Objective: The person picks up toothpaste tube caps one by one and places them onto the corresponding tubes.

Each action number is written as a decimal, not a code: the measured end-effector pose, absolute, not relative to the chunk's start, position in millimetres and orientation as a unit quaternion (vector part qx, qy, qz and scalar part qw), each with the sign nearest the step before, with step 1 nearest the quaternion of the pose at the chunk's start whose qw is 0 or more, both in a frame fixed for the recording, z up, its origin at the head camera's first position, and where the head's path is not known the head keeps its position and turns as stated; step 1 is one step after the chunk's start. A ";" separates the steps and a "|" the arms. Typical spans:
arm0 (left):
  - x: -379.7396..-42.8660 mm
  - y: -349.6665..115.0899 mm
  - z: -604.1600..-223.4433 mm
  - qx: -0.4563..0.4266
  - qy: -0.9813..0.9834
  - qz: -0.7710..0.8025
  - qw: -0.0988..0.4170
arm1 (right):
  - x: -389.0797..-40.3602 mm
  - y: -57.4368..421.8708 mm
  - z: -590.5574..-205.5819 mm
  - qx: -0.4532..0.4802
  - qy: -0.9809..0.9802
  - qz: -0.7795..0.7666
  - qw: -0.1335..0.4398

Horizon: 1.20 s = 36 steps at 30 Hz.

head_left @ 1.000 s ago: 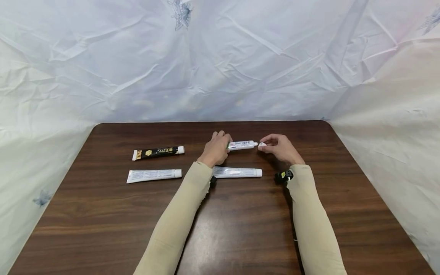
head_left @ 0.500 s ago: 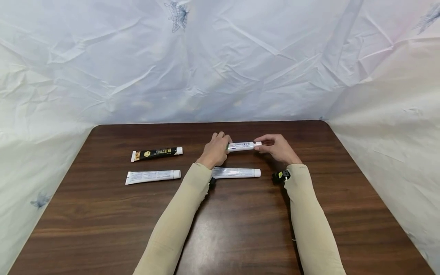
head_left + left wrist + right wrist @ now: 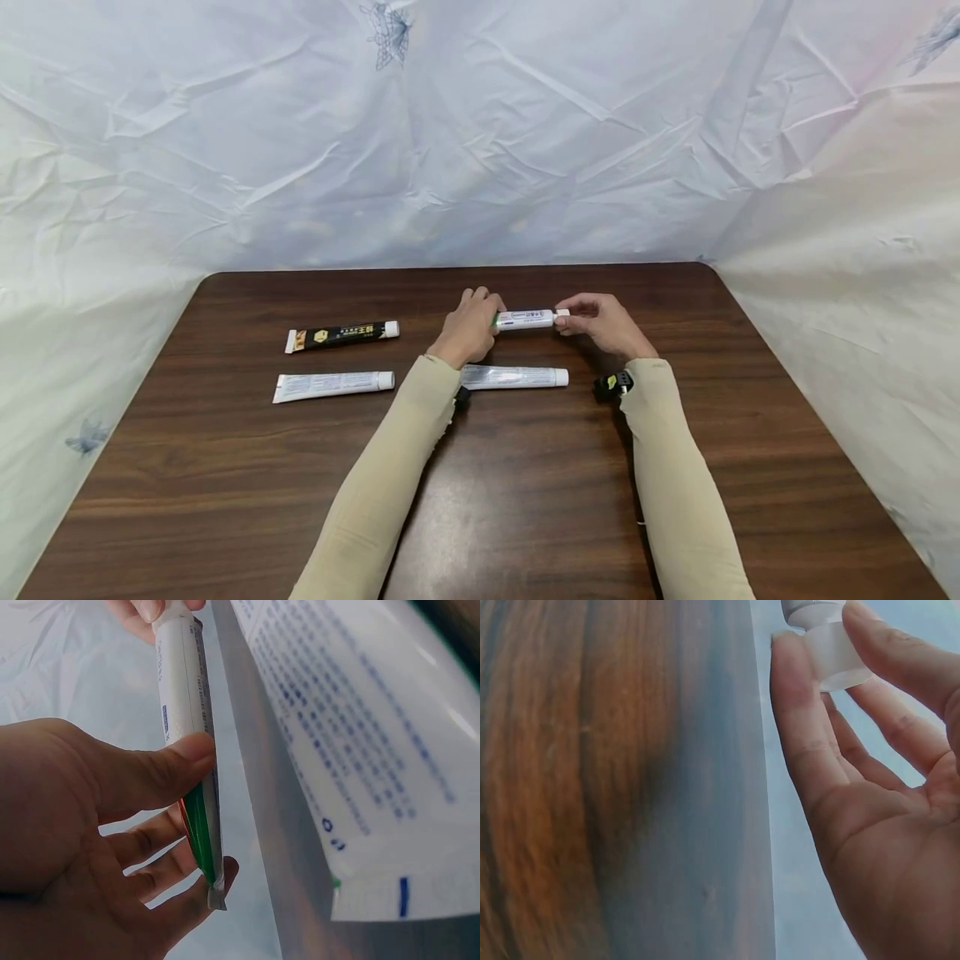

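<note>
My left hand [image 3: 467,327] pinches a white toothpaste tube [image 3: 525,319] near its crimped green end, thumb on one side and fingers on the other in the left wrist view. The tube lies sideways, its mouth pointing right. At that mouth my right hand [image 3: 609,325] pinches a small white cap [image 3: 838,656] between thumb and index finger. In the right wrist view the cap is lined up against the tube's shoulder. Below the left hand another white toothpaste tube [image 3: 517,377] lies on the table, partly hidden by the left wrist.
To the left lie a black toothpaste tube [image 3: 345,335] and, nearer, a white toothpaste tube [image 3: 333,383], both capped. The brown wooden table [image 3: 525,500] ends at a pale sheet [image 3: 480,167] hung behind and along the sides.
The right hand has moved left, bringing the cap from beside the bare nozzle onto the tube's mouth. The left hand has stayed nearly still with its tube.
</note>
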<state>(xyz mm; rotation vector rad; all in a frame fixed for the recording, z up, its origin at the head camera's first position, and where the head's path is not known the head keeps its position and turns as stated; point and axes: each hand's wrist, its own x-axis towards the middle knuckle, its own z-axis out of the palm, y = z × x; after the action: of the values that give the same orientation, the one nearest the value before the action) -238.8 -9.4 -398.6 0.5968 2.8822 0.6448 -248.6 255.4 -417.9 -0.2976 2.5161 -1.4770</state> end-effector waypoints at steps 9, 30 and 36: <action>-238.0 -8.3 -395.2 0.203 0.954 0.213 0.060 | -249.0 253.8 -415.2 -0.096 0.851 -0.505 0.107; -237.1 -8.0 -393.4 0.195 0.956 0.213 0.061 | -247.5 254.0 -409.2 -0.123 0.833 -0.519 0.145; -237.0 -8.9 -391.8 0.197 0.955 0.212 0.057 | -248.3 254.5 -409.3 -0.119 0.832 -0.522 0.142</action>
<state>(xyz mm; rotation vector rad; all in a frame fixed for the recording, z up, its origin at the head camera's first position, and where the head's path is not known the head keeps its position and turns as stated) -237.0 -8.9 -391.8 0.5990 2.8982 0.6423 -248.3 254.5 -409.3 -0.3445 2.4020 -1.5069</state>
